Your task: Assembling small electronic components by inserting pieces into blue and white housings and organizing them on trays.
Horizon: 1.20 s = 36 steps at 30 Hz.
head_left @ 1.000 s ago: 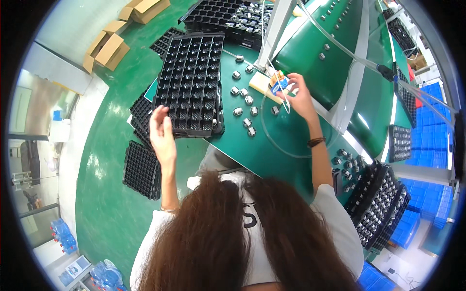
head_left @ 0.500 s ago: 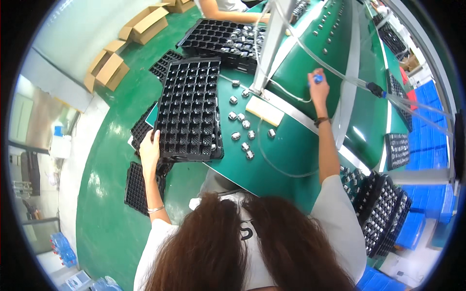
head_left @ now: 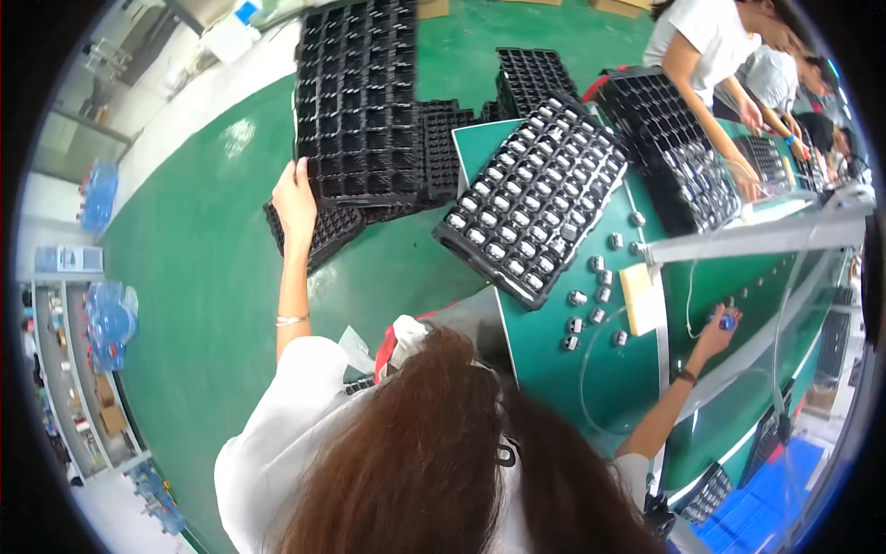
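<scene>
My left hand [head_left: 295,203] is closed on the near left corner of a black compartment tray [head_left: 358,106], which has no parts in its pockets. It is held out over the floor, left of the green table. On the table's left end lies another black tray [head_left: 540,198], set at a slant and filled with shiny silver metal parts. Loose metal parts [head_left: 598,316] are scattered to its right. At the right, my right hand [head_left: 716,334] is closed around a small blue object [head_left: 728,322] over the green conveyor belt. Its exact kind is hidden by the fingers.
A pale yellow block [head_left: 639,300] and a clear hose lie beside the metal frame [head_left: 738,238]. More black trays [head_left: 443,148] are stacked low beyond the held tray. A co-worker's arm [head_left: 724,143] reaches past a partly filled tray [head_left: 688,175] at the far right.
My left hand has carried the tray off to the left, uncovering the filled tray on the table. The view has turned left. My right hand still grips the blue object.
</scene>
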Each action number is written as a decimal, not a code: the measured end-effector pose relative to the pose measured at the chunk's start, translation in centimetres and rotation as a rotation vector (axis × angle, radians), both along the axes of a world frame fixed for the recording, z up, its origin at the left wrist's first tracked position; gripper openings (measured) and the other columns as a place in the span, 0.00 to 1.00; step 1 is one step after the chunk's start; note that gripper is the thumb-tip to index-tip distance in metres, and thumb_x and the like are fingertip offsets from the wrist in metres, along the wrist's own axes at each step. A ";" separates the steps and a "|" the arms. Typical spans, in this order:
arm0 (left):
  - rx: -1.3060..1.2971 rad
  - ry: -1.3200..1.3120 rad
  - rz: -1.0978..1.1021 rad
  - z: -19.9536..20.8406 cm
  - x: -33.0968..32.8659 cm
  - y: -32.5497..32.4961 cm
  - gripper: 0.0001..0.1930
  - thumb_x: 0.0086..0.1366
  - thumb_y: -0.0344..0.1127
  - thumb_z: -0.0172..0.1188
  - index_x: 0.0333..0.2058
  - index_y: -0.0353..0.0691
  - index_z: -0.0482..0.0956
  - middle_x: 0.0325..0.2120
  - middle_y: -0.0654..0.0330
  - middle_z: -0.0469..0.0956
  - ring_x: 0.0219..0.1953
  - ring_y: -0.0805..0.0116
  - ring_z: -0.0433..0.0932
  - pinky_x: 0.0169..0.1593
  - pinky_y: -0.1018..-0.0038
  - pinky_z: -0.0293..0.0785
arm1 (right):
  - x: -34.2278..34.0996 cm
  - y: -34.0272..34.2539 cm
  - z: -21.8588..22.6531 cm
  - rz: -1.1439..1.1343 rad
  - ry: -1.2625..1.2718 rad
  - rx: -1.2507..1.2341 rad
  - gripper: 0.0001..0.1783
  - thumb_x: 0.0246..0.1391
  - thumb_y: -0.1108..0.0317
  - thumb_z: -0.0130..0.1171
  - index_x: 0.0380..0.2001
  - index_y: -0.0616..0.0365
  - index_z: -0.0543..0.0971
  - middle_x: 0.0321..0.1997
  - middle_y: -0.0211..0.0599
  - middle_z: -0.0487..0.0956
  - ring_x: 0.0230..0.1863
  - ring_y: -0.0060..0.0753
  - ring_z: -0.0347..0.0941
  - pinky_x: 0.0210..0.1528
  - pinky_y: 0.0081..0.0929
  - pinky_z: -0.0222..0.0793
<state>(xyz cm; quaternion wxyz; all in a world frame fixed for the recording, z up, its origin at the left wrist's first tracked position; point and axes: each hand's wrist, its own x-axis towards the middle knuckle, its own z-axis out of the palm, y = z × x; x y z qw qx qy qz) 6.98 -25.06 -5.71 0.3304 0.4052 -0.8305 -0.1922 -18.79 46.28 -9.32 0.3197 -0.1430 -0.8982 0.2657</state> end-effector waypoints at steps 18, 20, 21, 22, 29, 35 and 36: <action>0.303 -0.250 0.160 -30.2 -12.9 -1.5 0.25 0.67 0.52 0.42 0.32 0.33 0.75 0.29 0.39 0.76 0.35 0.38 0.75 0.40 0.52 0.70 | 19.3 -5.1 -0.9 0.246 -0.456 -1.049 0.30 0.57 0.59 0.56 0.59 0.57 0.62 0.49 0.29 0.70 0.47 0.22 0.67 0.49 0.22 0.64; 0.393 -0.303 0.110 -31.9 -16.6 -0.8 0.26 0.66 0.54 0.43 0.36 0.31 0.73 0.32 0.37 0.76 0.39 0.39 0.74 0.44 0.54 0.70 | 19.8 -5.4 -0.7 0.229 -0.406 -1.083 0.29 0.58 0.60 0.55 0.59 0.57 0.62 0.50 0.30 0.70 0.48 0.23 0.67 0.49 0.22 0.65; 0.477 -0.363 0.083 -33.4 -18.3 -0.3 0.28 0.65 0.55 0.44 0.41 0.30 0.71 0.36 0.36 0.75 0.42 0.39 0.74 0.47 0.55 0.69 | 20.5 -5.7 -0.3 0.228 -0.373 -1.118 0.28 0.58 0.60 0.54 0.59 0.57 0.62 0.51 0.31 0.70 0.48 0.24 0.68 0.49 0.22 0.65; 0.450 -0.275 0.175 -36.1 -17.2 -1.7 0.35 0.62 0.59 0.45 0.46 0.24 0.65 0.41 0.32 0.72 0.47 0.38 0.71 0.52 0.56 0.66 | 20.0 -6.6 1.0 0.180 -0.438 -1.149 0.27 0.59 0.62 0.53 0.59 0.58 0.63 0.52 0.32 0.71 0.49 0.25 0.68 0.50 0.23 0.64; 0.633 0.065 -0.268 -36.0 -16.2 -4.8 0.30 0.68 0.50 0.42 0.51 0.23 0.61 0.43 0.37 0.71 0.45 0.47 0.71 0.51 0.64 0.63 | 15.9 -8.5 0.8 0.295 -0.547 -0.741 0.21 0.51 0.71 0.60 0.50 0.54 0.69 0.40 0.29 0.74 0.36 0.18 0.70 0.34 0.13 0.67; 0.592 0.182 -0.343 -15.8 -15.3 2.1 0.24 0.69 0.41 0.44 0.60 0.35 0.57 0.54 0.47 0.66 0.57 0.61 0.64 0.60 0.71 0.58 | 15.9 -7.5 3.2 0.264 -0.626 -0.400 0.13 0.48 0.74 0.61 0.39 0.61 0.74 0.29 0.25 0.74 0.30 0.16 0.67 0.32 0.14 0.62; 0.570 0.224 -0.434 -12.9 -15.5 3.5 0.24 0.68 0.39 0.45 0.59 0.35 0.57 0.53 0.47 0.66 0.56 0.61 0.65 0.60 0.70 0.58 | 16.5 -6.0 2.1 0.260 -0.485 -0.389 0.11 0.49 0.73 0.61 0.36 0.62 0.75 0.28 0.26 0.74 0.28 0.16 0.67 0.30 0.14 0.62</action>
